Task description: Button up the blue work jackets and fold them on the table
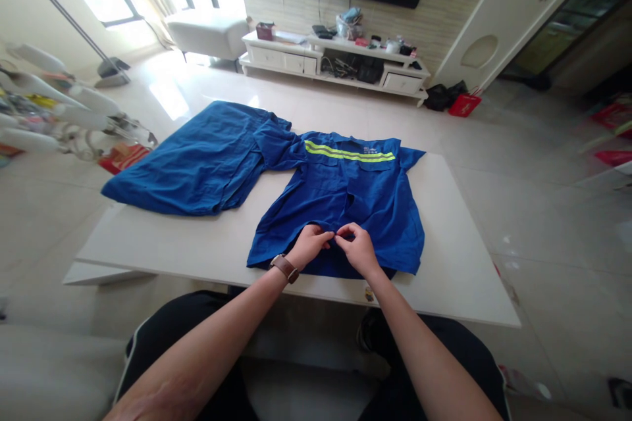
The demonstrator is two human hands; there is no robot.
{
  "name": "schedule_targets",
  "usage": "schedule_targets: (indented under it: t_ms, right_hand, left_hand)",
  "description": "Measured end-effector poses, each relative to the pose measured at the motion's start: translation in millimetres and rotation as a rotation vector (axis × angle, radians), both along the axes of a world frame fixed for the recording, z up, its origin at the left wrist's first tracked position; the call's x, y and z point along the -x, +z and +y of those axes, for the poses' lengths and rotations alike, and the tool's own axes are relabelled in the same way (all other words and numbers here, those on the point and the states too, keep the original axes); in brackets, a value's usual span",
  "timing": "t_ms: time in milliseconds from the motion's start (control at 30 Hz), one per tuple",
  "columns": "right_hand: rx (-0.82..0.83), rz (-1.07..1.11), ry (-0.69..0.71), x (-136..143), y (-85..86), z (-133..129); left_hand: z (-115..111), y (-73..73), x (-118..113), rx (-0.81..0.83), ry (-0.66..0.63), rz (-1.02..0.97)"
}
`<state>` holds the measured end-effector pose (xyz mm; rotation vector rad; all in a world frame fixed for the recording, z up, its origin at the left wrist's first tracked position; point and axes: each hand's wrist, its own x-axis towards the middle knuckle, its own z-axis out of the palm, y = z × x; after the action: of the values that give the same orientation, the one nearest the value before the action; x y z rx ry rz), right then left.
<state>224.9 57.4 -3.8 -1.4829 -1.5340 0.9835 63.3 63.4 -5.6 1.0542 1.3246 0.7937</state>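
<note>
A blue work jacket [316, 194] with a yellow-and-silver reflective stripe across its chest lies front up on the white table [464, 243]. Its hem faces me. My left hand [310, 245], a watch on its wrist, pinches the front edge of the jacket near the hem, with some fingers under the cloth. Right beside it, my right hand [356, 247] pinches the opposite front edge, fingertips almost touching those of the left. Whatever small part sits between the fingertips is too small to make out. The front is partly open above the hands.
More folded blue cloth [197, 158] lies at the table's left, overlapping the jacket's sleeve. Across the room stand a white TV cabinet [340, 72] with clutter and a grey bench [210, 33]. A red bag [464, 104] rests on the floor at the right.
</note>
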Motion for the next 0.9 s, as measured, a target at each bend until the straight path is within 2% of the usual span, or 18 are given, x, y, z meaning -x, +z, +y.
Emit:
schedule_targets:
  t_ms: [367, 667, 900]
  right_hand:
    - [-0.057, -0.096, 0.003, 3.9, 4.5, -5.1]
    - [-0.031, -0.050, -0.035, 4.7, 4.4, -2.5]
    - [-0.024, -0.022, -0.067, 1.1, 1.0, -0.6]
  left_hand:
    - [-3.3, 9.7, 0.2, -0.093, -0.048, 0.196]
    - [-1.9, 5.2, -1.4, -0.136, -0.059, 0.200]
    - [-0.3, 9.1, -3.7, -0.167, -0.102, 0.163]
